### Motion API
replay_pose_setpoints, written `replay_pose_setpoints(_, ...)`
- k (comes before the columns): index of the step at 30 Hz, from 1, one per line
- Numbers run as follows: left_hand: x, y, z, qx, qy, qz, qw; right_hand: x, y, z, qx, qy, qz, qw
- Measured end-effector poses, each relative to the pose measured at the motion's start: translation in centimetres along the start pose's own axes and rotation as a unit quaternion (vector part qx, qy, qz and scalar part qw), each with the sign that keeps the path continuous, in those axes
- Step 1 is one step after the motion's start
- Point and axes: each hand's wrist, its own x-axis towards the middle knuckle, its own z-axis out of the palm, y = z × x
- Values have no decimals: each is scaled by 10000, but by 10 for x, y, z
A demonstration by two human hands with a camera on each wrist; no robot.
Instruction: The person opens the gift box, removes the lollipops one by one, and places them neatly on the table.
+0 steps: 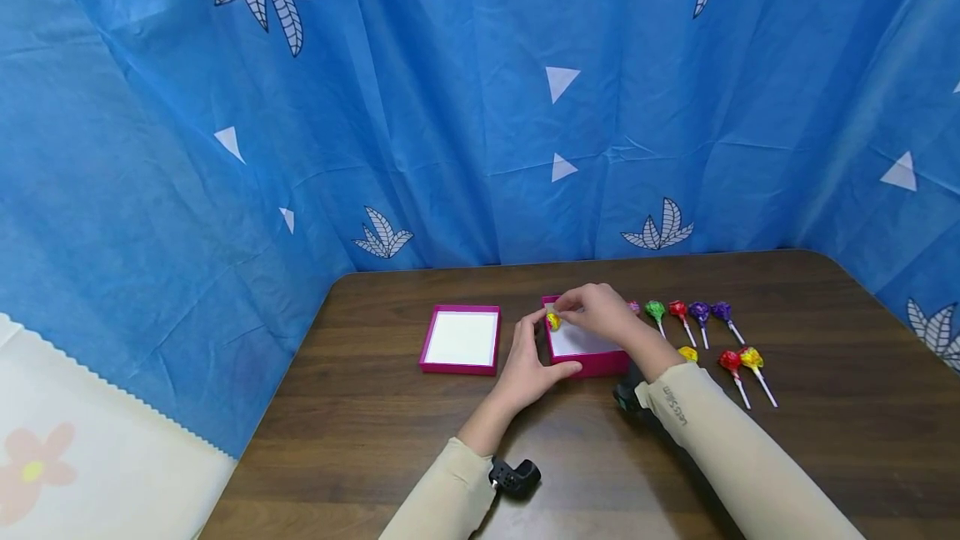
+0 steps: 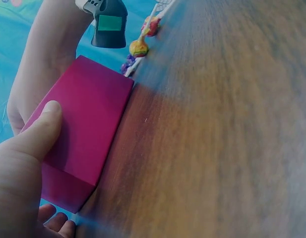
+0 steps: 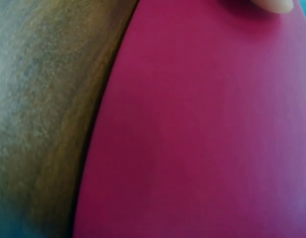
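In the head view an open magenta box [image 1: 592, 365] with a white inside stands on the table. My left hand [image 1: 525, 365] holds it at the left, thumb against the front wall and fingers along the left side; the left wrist view shows the thumb on the magenta wall [image 2: 93, 119]. Over the box, my right hand [image 1: 596, 311] pinches a yellow lollipop [image 1: 553, 321], whose wrapped head lies by the inner left wall. The stick is mostly hidden by the fingers. The right wrist view is filled by the box wall [image 3: 192, 124], a fingertip at its top.
Left of the box lies a magenta lid [image 1: 460, 369] with its white inside up. To the right are several lollipops: green [image 1: 656, 309], red [image 1: 678, 308], purple [image 1: 700, 312], another red [image 1: 730, 360] and a yellow one [image 1: 751, 358]. A blue curtain [image 1: 480, 107] hangs behind the table.
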Motion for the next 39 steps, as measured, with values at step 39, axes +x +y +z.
replay_pose_setpoints(39, 1, -3, -1, -89, -115, 1, 9999, 9, -2, 14, 15, -197, 162, 9997)
